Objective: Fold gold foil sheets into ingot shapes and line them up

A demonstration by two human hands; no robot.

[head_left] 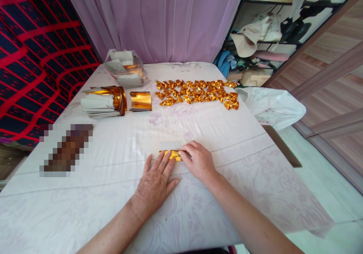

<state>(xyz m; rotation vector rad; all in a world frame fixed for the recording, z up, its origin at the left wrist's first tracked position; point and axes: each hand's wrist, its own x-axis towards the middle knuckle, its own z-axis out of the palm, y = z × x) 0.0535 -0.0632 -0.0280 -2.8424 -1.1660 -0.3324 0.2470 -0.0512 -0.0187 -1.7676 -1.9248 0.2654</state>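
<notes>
A cloth-covered table (119, 144) bears rows of folded gold pieces (195, 91). Left of these rows lies a curled sheaf of foil-faced sheets (99, 104). Nearer the person than the rows, the left hand (154, 186) is palm down, fingers spread over a gold strip (176, 155); the right hand (201, 163) curls at its right end, whether pinching cannot be told. The strip, below the rows' left part, looks light, pliable, slippery and easily creased, best taken by its short ends under flat fingertips
</notes>
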